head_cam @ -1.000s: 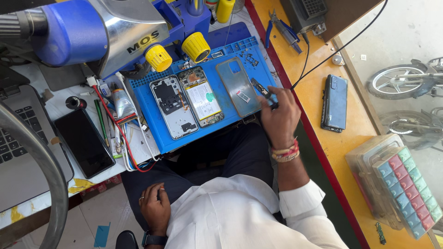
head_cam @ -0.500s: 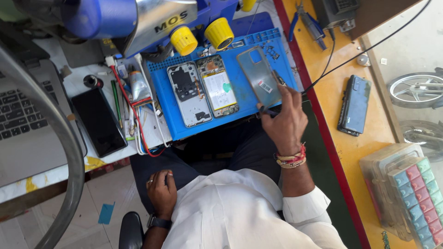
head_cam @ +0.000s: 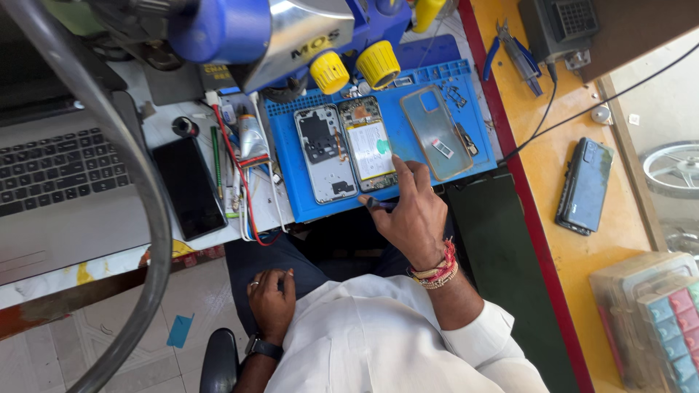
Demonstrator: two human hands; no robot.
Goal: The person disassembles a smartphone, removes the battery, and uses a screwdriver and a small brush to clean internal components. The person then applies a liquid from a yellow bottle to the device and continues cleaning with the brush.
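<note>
The right hand [head_cam: 411, 211] is closed around a thin dark tool [head_cam: 375, 204], whose tip lies at the near edge of the blue work mat [head_cam: 473, 156] on the counter [head_cam: 561, 240]. On that mat, just beyond the tool, lies an opened phone body [head_cam: 369, 142]; a bare phone frame [head_cam: 324, 153] sits beside it on the side away from a clear case [head_cam: 437, 131]. The left hand [head_cam: 271, 302] rests loosely curled on the person's lap, holding nothing, well short of the mat.
</note>
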